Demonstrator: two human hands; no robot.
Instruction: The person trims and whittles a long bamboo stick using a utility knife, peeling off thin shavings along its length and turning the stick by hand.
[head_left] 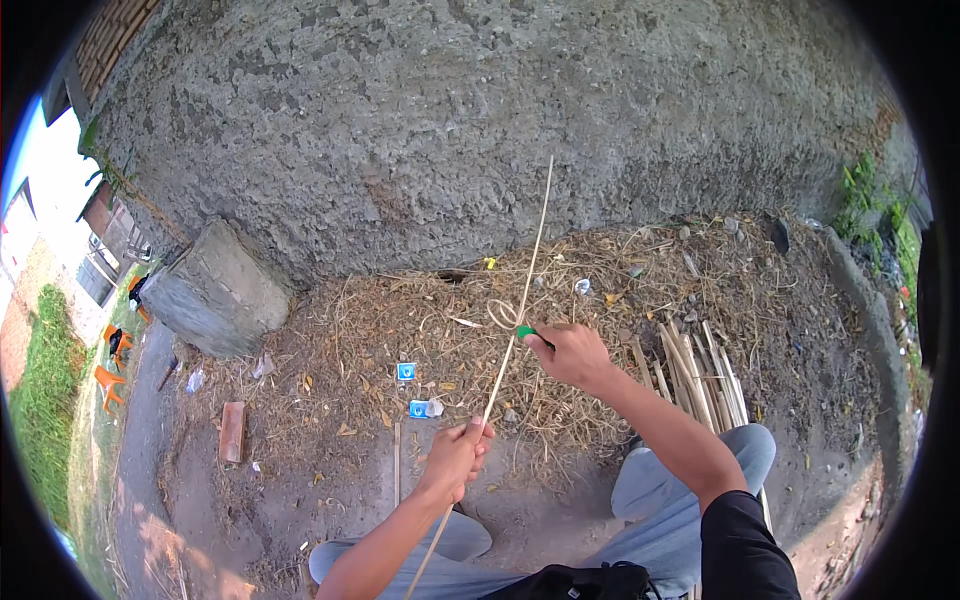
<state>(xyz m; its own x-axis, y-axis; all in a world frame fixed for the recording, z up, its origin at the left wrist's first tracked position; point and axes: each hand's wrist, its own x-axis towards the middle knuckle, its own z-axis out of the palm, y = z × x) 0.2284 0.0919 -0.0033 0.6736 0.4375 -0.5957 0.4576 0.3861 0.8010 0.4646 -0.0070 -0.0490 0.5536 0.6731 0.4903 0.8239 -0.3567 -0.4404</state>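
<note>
A long, thin bamboo strip [498, 376] slants up from my lap towards the wall. My left hand [457, 462] is closed around its lower part. Further up, my right hand [572, 355] grips a small green tool [525, 332] pressed against the strip. My fingers cover most of this tool, and no blade can be made out. A pale curled shaving [503, 314] loops beside the strip, right at the tool.
Several split bamboo pieces [690, 375] lie by my right knee. Shavings [560, 415] litter the ground below a rough grey wall [460, 130]. Two blue packets [406, 371], a reddish brick [232, 432] and a concrete block [225, 285] are to the left.
</note>
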